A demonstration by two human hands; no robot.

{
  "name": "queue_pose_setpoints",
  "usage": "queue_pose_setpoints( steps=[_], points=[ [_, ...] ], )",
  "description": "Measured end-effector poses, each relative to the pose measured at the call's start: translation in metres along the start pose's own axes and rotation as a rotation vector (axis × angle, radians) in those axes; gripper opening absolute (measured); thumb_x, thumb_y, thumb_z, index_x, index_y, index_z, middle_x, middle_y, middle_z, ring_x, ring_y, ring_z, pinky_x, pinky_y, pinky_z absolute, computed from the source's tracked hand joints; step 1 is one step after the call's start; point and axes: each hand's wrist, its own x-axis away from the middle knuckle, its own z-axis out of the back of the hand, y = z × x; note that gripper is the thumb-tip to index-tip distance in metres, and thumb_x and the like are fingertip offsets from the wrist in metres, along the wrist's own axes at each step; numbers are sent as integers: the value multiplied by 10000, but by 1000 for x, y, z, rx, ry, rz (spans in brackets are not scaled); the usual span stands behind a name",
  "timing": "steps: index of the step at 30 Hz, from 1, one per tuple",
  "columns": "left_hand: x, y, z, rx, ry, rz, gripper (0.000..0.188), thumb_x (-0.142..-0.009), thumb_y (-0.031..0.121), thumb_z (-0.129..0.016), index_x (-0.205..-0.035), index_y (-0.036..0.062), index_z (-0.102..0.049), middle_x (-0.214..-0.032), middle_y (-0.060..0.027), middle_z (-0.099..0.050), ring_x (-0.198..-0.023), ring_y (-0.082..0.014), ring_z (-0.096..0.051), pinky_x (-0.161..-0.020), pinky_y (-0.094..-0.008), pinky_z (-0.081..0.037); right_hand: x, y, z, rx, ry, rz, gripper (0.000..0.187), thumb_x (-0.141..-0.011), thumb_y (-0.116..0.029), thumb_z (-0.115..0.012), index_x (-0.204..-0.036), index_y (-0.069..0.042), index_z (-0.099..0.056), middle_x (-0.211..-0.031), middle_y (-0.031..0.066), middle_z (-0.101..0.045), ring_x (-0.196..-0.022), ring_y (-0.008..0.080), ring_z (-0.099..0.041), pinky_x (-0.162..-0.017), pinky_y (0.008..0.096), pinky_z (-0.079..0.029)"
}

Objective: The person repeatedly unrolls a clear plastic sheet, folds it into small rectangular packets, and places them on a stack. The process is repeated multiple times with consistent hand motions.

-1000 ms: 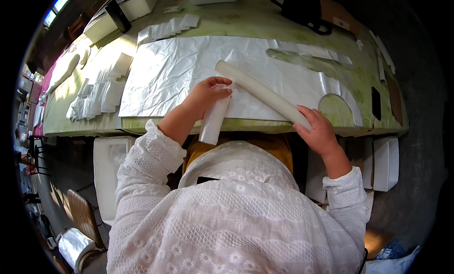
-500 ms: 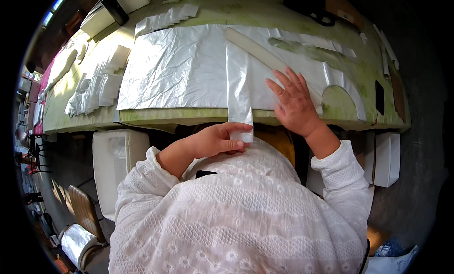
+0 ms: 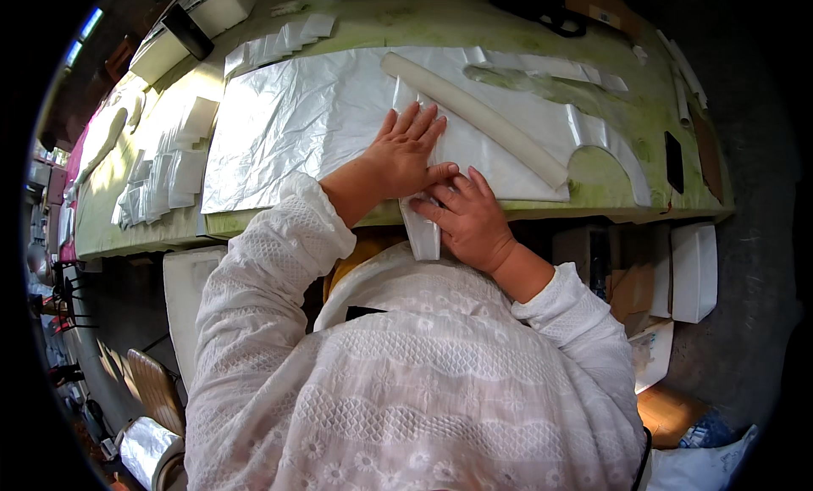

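A narrow strip of clear plastic film (image 3: 426, 238) lies over the sheeting on the table and hangs past its front edge toward my lap. My left hand (image 3: 398, 162) rests flat on the strip, fingers stretched forward and a little apart. Close beside it, at the table's front edge, my right hand (image 3: 476, 224) touches the strip's right side with its fingers spread. Its fingertips nearly meet my left thumb. A pale rod (image 3: 474, 118) lies slantwise just beyond both hands. Under everything is a wide, wrinkled sheet of clear plastic (image 3: 279, 135).
Small folded plastic pieces (image 3: 182, 169) lie in overlapping rows at the left, with more (image 3: 284, 42) at the back. A curved plastic strip (image 3: 622, 156) and a black phone (image 3: 674, 162) are at the right. A white foam box (image 3: 190, 292) stands below the table's left part.
My left hand has moved from the strip's hanging end forward onto the table. My right hand has come left and nearer, from beside the rod to the strip.
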Motion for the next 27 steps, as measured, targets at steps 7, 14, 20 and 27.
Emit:
queue_pose_setpoints(
  steps=[7,14,20,27],
  points=[
    [4,4,7,69,74,-5,638,-1044,496,-486,-1570,140,-418,-1669,-156,-300,-1562,-373,-211,-1271,-529,-161,-4,-3,3,-85,117,12,332,-860,-107,-679,-1165,-218,-747,-1302,28,-675,-1274,335,-557,-1094,589,-388],
    [81,-19,23,476,266,-278,608,-864,60,-679,-1453,113,-538,-1485,-125,-548,-1421,-342,-470,-1208,-537,-320,6,-4,11,-305,93,-48,330,-860,-95,-677,-1168,-198,-738,-1247,42,-704,-1249,361,-570,-1087,598,-379],
    [97,8,5,395,261,-99,469,-815,162,-784,-1265,86,-673,-1348,-86,-655,-1343,-301,-554,-1193,-524,-335,-10,-3,5,-505,198,-143,181,-938,-120,-648,-1106,-84,-705,-957,121,-728,-969,386,-664,-883,500,-498],
    [83,3,-6,673,315,217,478,-856,258,-793,-1259,60,-630,-984,-76,-754,-994,-282,-691,-974,-420,-482,-69,21,9,-506,-110,-597,455,-1057,-403,-486,-976,15,-645,-894,261,-704,-857,466,-667,-779,512,-526]
  ],
)
